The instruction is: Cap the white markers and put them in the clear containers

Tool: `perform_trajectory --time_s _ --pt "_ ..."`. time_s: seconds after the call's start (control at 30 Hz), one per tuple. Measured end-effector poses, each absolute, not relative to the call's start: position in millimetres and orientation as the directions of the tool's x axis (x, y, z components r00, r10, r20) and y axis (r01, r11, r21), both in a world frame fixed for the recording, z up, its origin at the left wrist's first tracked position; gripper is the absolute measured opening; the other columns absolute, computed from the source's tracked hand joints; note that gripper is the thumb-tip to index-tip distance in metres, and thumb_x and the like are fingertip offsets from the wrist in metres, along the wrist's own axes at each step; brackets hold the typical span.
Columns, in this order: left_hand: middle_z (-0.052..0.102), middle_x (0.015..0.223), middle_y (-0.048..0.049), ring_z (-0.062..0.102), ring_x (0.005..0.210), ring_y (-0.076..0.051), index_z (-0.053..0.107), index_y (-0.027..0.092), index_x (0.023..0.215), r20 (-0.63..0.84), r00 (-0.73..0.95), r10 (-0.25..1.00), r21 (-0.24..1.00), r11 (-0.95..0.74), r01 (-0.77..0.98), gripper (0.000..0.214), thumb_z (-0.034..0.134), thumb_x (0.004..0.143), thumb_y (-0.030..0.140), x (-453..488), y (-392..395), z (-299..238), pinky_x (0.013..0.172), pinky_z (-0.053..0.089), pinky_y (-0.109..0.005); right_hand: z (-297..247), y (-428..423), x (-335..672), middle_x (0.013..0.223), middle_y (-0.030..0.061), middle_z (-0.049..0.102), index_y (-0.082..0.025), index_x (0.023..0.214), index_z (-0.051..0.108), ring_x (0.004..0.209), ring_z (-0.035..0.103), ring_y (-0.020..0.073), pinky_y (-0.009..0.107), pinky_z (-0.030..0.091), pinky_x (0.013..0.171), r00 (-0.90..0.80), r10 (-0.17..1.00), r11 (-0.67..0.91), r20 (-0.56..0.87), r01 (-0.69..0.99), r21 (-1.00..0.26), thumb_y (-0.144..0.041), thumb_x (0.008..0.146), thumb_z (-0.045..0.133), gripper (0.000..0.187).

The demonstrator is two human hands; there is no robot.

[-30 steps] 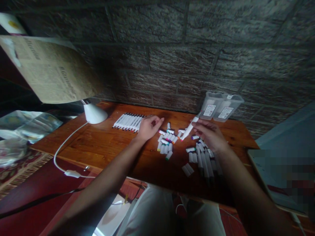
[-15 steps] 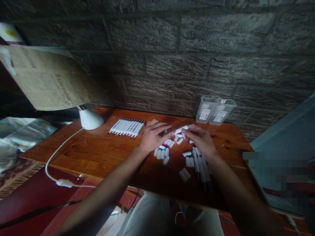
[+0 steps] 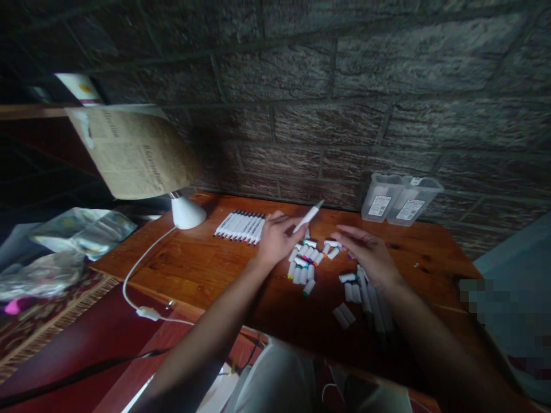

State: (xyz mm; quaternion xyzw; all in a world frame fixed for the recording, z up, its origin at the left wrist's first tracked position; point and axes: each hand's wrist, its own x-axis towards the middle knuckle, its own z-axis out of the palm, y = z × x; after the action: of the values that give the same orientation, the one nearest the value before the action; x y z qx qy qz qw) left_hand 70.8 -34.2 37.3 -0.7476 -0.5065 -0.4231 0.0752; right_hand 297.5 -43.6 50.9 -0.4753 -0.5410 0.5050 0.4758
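On the lampshade I make out a sideways word like "ffection", then another with "Grav" in it, its end blurred; the white labels on the clear boxes and the print on my row of markers are too small to read.

open tabletop front left, caps crowding middle
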Motion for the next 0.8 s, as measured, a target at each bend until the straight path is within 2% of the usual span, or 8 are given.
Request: perform_trajectory --time_s 0.07,0.13,0.27,0.37,0.5,0.67,0.8 --pt "0.078 0.086 -0.0047 0.063 0.079 -0.021 0.078 0.022 0.099 0.632 -0.013 0.775 0.382 -0.298 0.875 0.029 0.058 0.091 0.041 53.7 -29.8 38.2 0.077 0.046 -0.034 47.7 -41.2 301.3 0.089 0.0047 0.075 -0.019 0.107 0.075 0.07 0.06 0.0148 0.027 0.041 0.059 -0.092 0.996 0.013 0.01 0.034 -0.999 -0.044 0.067 0.08 0.048" --pt "0.078 0.089 -0.0058 0.066 0.082 -0.023 0.078 0.023 0.097 0.509 -0.104 0.854 0.375 -0.111 0.92 0.03 0.056 0.09 0.041 39.4 -26.6 39.1 0.077 0.046 -0.033 44.1 -38.8 305.2 0.088 0.0038 0.075 -0.02 0.106 0.075 0.07 0.059 0.0137 0.026 0.04 0.059 -0.114 0.993 0.011 0.009 0.021 -1.0 -0.046 0.068 0.08 0.046" --pt "0.077 0.089 -0.0084 0.069 0.087 -0.028 0.079 0.026 0.091 0.26 -0.193 0.946 0.188 0.147 0.971 0.03 0.054 0.087 0.043 30.9 -26.7 43.2 0.078 0.045 -0.037 41.7 -37.2 310.1 0.082 0.0033 0.075 -0.02 0.104 0.076 0.066 0.056 0.0121 0.025 0.038 0.059 -0.162 0.987 0.009 0.008 0.005 -1.0 -0.05 0.071 0.078 0.045" --pt "0.077 0.088 -0.0105 0.069 0.09 -0.031 0.079 0.026 0.089 0.234 -0.222 0.947 0.074 0.21 0.975 0.03 0.054 0.084 0.042 35.5 -29.5 46.4 0.085 0.042 -0.043 44.7 -38.7 310.9 0.079 0.0036 0.074 -0.018 0.1 0.077 0.061 0.051 0.0107 0.025 0.037 0.057 -0.184 0.983 0.015 0.014 0.004 -1.0 -0.052 0.071 0.078 0.044" --pt "0.076 0.091 -0.0144 0.067 0.094 -0.033 0.078 0.022 0.089 0.213 -0.274 0.938 0.012 0.277 0.961 0.031 0.053 0.083 0.04 38.2 -30.7 45.4 0.09 0.037 -0.047 49.2 -40.6 310.8 0.077 0.0033 0.073 -0.018 0.095 0.077 0.06 0.049 0.01 0.025 0.036 0.057 -0.183 0.983 0.017 0.017 -0.001 -1.0 -0.051 0.07 0.078 0.041" --pt "0.074 0.096 -0.0174 0.063 0.102 -0.036 0.078 0.02 0.088 0.239 -0.297 0.924 0.005 0.304 0.953 0.037 0.05 0.085 0.045 35.7 -29.8 40.9 0.092 0.035 -0.05 48.0 -39.1 312.1 0.076 0.0021 0.073 -0.02 0.089 0.078 0.06 0.048 0.0095 0.024 0.033 0.055 -0.208 0.977 0.045 0.041 0.014 -0.999 -0.051 0.073 0.076 0.035" --pt "0.074 0.097 -0.015 0.063 0.102 -0.034 0.076 0.022 0.092 0.251 -0.285 0.925 0.029 0.287 0.957 0.037 0.049 0.086 0.047 33.6 -28.7 39.6 0.092 0.036 -0.05 44.9 -36.5 313.8 0.076 0.0027 0.073 -0.02 0.091 0.077 0.059 0.05 0.0105 0.024 0.035 0.055 -0.217 0.975 0.059 0.057 0.004 -0.998 -0.052 0.073 0.076 0.037"
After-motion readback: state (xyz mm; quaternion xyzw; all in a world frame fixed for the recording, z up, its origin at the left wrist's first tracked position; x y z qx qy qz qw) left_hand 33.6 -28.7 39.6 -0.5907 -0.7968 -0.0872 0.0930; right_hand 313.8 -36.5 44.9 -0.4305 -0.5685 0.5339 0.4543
